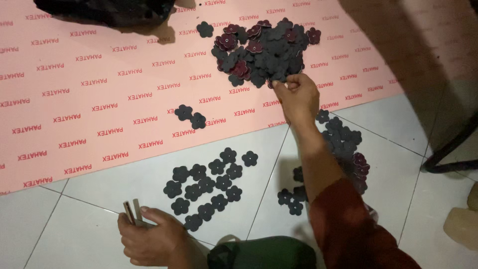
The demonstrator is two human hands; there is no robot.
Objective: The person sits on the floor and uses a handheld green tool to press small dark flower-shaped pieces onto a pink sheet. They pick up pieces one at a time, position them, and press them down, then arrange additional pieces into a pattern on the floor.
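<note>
My right hand [298, 94] reaches out over the pink printed sheet [89, 99] and pinches a dark flower-shaped cutout at the near edge of a big pile of dark and maroon flower cutouts [261, 52]. My left hand [149, 238] rests on the white tiled floor [64, 219] and holds a small flat tool with a pale blade [132, 211]. Just beyond it, several dark flower cutouts [206, 182] lie spread flat on the tiles. Two more cutouts [190, 115] lie on the sheet.
A second heap of flower cutouts [346, 149] lies on the tiles right of my right arm. A black bag [109, 11] sits at the sheet's far edge. A black curved metal leg [450, 152] stands at the right. My dark green knee [264, 254] is at the bottom.
</note>
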